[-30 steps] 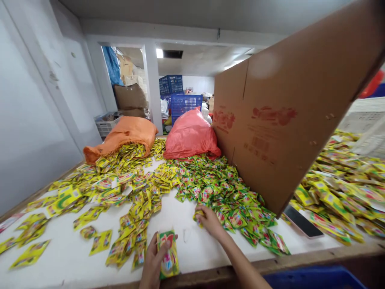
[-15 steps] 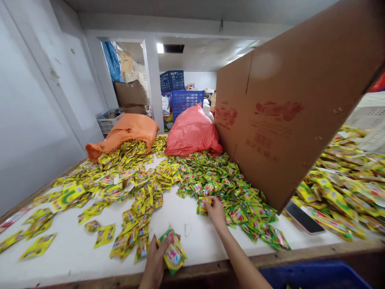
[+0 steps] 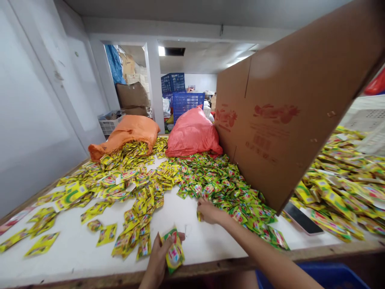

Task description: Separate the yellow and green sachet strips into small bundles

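Note:
Close to the table's front edge, my left hand (image 3: 160, 253) is closed on a yellow-and-green candy packet (image 3: 174, 253), its printed face turned up. My right hand (image 3: 209, 210) is at the near left edge of a heap of green packets (image 3: 216, 180). Its fingers are pinched, and a sliver of a small yellow packet (image 3: 199, 216) shows below them; the rest is hidden by the hand. Left of my hands, yellow packets (image 3: 129, 233) lie in a loose strip on the white table (image 3: 177, 204).
An orange sack (image 3: 126, 132) spills yellow packets at the back left, beside a red sack (image 3: 194, 134). A large cardboard box (image 3: 270, 108) leans along the right, with a phone (image 3: 303, 218) at its foot. More packets (image 3: 345, 184) lie beyond. A blue crate (image 3: 315, 277) sits below the edge.
My right hand has turned and drawn slightly left and down, so the yellow packet in its fingers is now mostly covered. My left hand keeps its packet, tilted a little more upright.

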`<action>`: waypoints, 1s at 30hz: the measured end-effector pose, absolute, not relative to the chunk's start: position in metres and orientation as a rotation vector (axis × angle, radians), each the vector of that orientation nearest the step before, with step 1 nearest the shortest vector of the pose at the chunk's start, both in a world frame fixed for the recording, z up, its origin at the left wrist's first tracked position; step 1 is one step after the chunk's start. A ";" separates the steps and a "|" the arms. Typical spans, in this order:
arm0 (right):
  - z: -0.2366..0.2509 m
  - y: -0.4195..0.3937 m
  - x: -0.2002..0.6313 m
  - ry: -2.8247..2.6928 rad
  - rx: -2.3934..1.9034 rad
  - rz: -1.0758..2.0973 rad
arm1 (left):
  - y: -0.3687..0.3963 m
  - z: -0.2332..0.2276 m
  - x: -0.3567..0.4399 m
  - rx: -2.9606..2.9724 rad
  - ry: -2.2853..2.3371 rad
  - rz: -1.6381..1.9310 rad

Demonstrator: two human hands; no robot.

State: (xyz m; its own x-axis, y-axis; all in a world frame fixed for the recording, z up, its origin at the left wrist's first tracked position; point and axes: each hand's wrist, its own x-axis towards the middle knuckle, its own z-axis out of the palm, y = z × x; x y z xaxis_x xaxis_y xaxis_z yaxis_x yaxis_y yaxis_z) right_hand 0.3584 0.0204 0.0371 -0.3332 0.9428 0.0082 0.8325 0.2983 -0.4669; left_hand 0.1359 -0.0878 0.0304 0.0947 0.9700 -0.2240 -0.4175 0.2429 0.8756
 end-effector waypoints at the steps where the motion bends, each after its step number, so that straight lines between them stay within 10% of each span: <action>1: 0.035 0.017 0.357 -2.294 -1.606 0.563 | -0.088 0.030 0.136 0.723 0.945 1.189; 30: 0.068 -0.067 0.327 -1.549 -1.089 0.927 | -0.069 0.026 0.167 1.057 0.975 0.936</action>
State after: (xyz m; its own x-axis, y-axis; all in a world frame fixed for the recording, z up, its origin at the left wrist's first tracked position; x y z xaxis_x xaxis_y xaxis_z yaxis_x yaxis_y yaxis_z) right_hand 0.3268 -0.0674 0.0681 -0.1088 0.9514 0.2881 0.1962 0.3047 -0.9320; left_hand 0.1673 -0.0689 0.0255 0.2894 0.9406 -0.1776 -0.1391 0.2249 0.9644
